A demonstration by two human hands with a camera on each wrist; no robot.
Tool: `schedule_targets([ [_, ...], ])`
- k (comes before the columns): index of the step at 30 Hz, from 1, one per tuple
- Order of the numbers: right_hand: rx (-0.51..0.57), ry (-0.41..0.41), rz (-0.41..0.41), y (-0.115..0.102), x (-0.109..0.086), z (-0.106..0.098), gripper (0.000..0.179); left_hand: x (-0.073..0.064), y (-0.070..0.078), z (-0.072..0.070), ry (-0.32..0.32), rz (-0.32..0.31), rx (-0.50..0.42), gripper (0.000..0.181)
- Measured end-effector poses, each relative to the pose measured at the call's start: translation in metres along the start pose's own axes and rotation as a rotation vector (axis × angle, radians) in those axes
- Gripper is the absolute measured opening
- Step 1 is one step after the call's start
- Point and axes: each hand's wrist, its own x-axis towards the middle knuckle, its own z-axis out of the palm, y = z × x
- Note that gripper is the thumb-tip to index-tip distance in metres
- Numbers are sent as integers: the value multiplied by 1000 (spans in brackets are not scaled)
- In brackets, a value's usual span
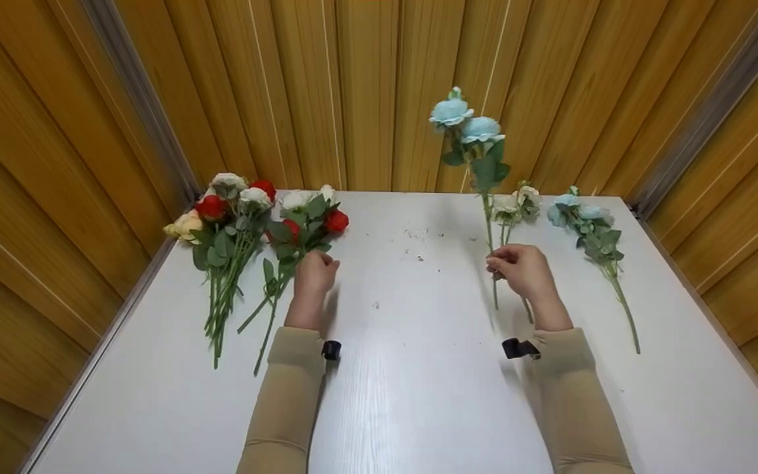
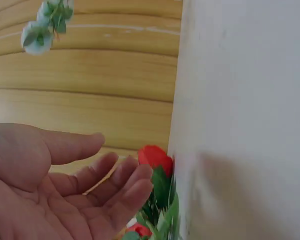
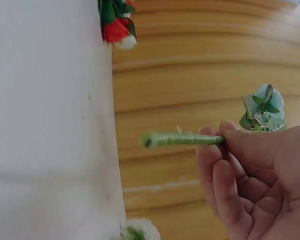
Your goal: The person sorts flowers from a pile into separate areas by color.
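My right hand (image 1: pixel 522 268) pinches the green stem of a light blue artificial flower (image 1: pixel 482 130) between thumb and fingertips. Its blooms point up and away in front of the wood-look wall, and the cut stem end (image 3: pixel 160 140) juts out past the fingers in the right wrist view. My left hand (image 1: pixel 316 271) holds nothing; in the left wrist view its palm (image 2: pixel 45 210) faces up with fingers loosely bent. Beside it lies a bunch of red and white roses (image 1: pixel 313 224). White flowers (image 1: pixel 514 205) lie on the table just behind the held stem.
A larger bunch of red, white and cream roses (image 1: pixel 224 227) lies at the left of the white table (image 1: pixel 405 395). Another light blue flower (image 1: pixel 593 230) lies at the right. Small dark bits (image 1: pixel 420 259) are scattered mid-table. Wood-look panels (image 1: pixel 366 99) enclose the back and sides.
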Motion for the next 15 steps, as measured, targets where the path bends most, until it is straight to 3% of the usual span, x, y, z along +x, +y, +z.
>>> schedule_targets([
  [4, -43, 88, 64, 20, 0, -34, 30, 5, -18, -11, 93, -39, 158, 31],
  [9, -68, 212, 211, 50, -3, -69, 36, 9, -29, -19, 157, -82, 176, 45],
  [15, -83, 341, 398, 91, -16, -103, 40, 5, -39, -23, 172, -103, 237, 39],
])
